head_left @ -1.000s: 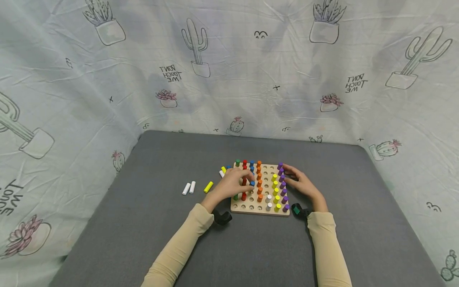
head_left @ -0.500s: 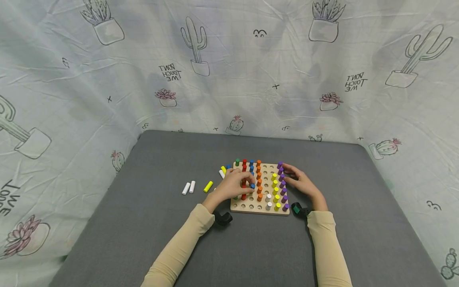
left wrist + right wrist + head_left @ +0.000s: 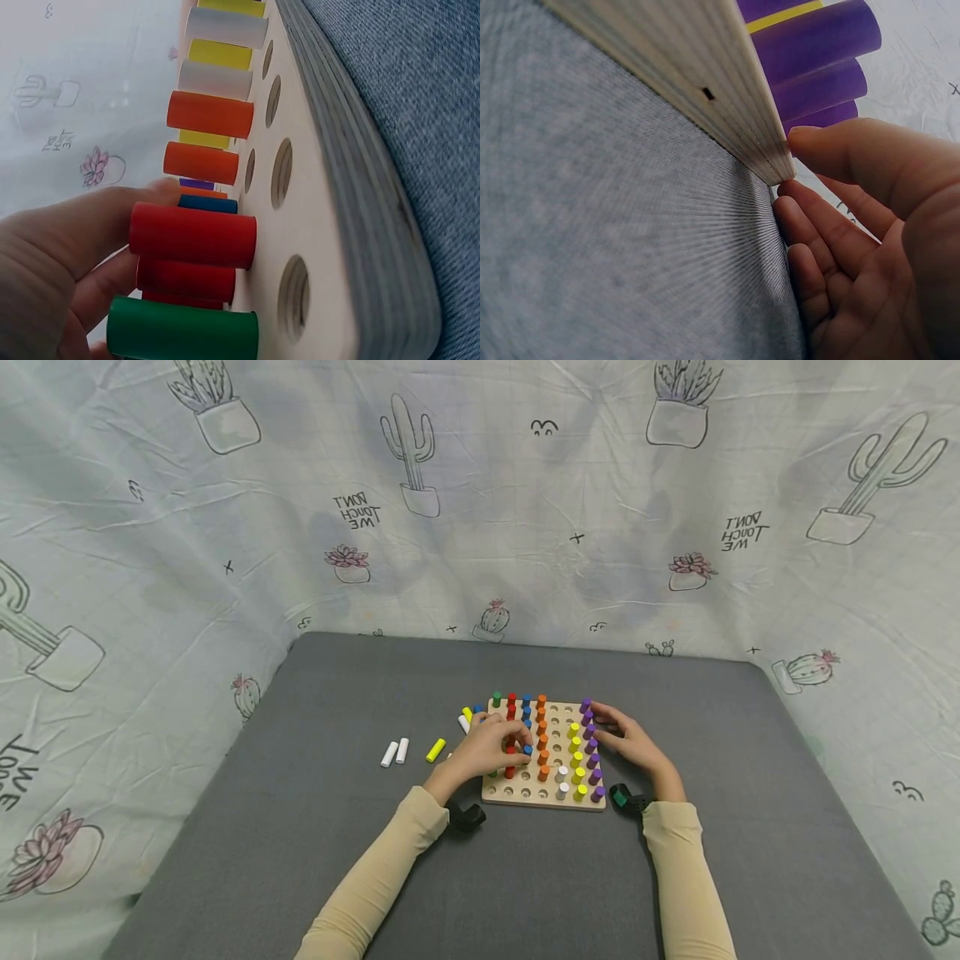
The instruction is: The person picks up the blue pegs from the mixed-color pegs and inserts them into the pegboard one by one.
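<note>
A wooden pegboard [image 3: 517,800] lies on the table with rows of coloured pegs standing in its holes. My left hand [image 3: 480,747] reaches over its left part and pinches a blue peg [image 3: 528,750] between thumb and fingertips. In the left wrist view that blue peg [image 3: 208,203] is upright close over the board, partly behind a red peg [image 3: 191,234]. My right hand [image 3: 633,747] rests at the board's right edge beside the purple pegs [image 3: 592,746]. In the right wrist view its thumb [image 3: 832,150] touches the board's edge and its relaxed fingers lie along the corner.
Two white pegs [image 3: 396,752] and a yellow peg [image 3: 436,750] lie loose left of the board. More loose pegs, yellow [image 3: 467,714] and white, lie behind my left hand. Orange pegs [image 3: 543,742] stand just right of the pinched peg.
My left hand has lowered the blue peg slightly toward the board over the last second. The right hand stays at the board's right edge.
</note>
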